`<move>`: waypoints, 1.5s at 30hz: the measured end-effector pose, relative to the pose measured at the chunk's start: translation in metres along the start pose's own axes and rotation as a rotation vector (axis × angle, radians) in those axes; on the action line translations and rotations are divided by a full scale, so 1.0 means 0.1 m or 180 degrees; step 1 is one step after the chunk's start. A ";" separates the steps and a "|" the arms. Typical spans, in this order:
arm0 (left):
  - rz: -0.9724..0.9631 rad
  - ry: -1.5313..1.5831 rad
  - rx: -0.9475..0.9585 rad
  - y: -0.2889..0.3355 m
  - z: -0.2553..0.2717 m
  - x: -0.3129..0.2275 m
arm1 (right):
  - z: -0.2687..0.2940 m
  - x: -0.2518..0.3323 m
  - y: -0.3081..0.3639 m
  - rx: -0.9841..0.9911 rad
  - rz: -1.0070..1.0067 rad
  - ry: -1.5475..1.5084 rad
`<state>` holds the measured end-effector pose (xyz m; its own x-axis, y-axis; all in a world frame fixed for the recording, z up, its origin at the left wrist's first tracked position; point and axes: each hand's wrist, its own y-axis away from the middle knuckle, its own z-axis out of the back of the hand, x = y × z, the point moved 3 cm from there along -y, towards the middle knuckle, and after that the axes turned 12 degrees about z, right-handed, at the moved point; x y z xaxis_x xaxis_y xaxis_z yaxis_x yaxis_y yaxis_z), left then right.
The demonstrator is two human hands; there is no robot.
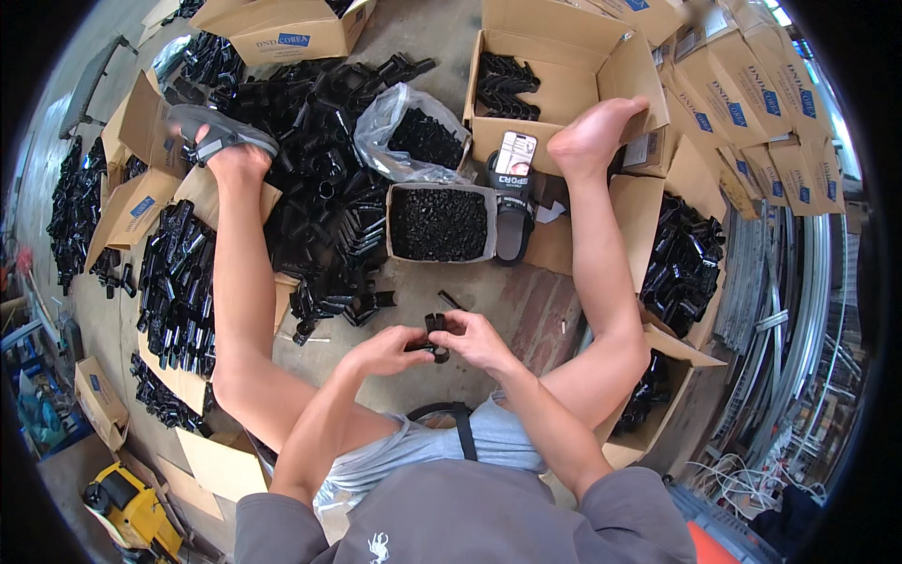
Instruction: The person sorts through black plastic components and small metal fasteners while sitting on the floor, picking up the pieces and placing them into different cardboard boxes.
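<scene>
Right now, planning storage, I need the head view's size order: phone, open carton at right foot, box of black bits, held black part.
Open carton
Box of black bits
Phone and held black part: unsure, the latter partly hidden

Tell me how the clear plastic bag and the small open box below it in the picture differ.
The bag is see-through and crumpled, while the box is opaque with straighter sides. The bag has a loose, irregular mouth; the box has a roughly rectangular one. The box sits nearer the person's right hand, the bag farther off. Both are open at the top and hold many small black pieces.
</scene>
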<state>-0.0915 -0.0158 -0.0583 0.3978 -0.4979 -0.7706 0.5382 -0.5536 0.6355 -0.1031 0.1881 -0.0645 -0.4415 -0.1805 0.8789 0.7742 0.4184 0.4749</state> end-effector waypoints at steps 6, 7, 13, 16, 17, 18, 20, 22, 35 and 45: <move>0.0164 -0.0491 0.0126 0.06 0.04 -0.08 | 0.01 0.01 0.04 0.0103 -0.0154 -0.0129; 0.0328 -0.0415 0.0191 0.06 0.05 -0.08 | 0.00 0.03 0.04 0.0081 -0.0125 -0.0120; 0.0105 0.0553 0.0256 -0.02 0.07 0.04 | 0.03 0.27 -0.04 0.0065 -0.0047 0.0203; 0.0045 0.0836 0.0328 0.02 0.13 -0.01 | 0.04 0.42 -0.08 0.0179 -0.0038 0.0401; -0.0005 0.0922 0.0324 0.03 0.15 -0.03 | 0.03 0.45 -0.09 0.0189 -0.0025 0.0403; 0.0099 0.0648 0.0288 0.04 0.17 -0.04 | 0.02 0.49 -0.10 0.0202 -0.0009 0.0406; 0.0301 0.0102 0.0223 0.07 0.22 -0.13 | -0.01 0.50 -0.10 0.0131 0.0004 0.0409; 0.0463 -0.0227 0.0299 0.10 0.25 -0.23 | -0.05 0.42 -0.10 0.0066 0.0016 0.0451; 0.0020 0.4319 -0.1274 -0.01 0.22 -0.16 | -0.17 0.45 -0.36 -0.1150 0.0645 -0.1028; -0.0331 0.4361 -0.1578 0.13 0.64 -0.11 | 0.75 0.98 -2.10 -0.1883 0.1871 0.1245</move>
<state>-0.1367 -0.0598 -0.0384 0.5707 0.6982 -0.4322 0.6908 -0.1236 0.7124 -0.3429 0.1491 -0.0811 0.1978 -0.4162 0.8875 0.9788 0.0342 -0.2020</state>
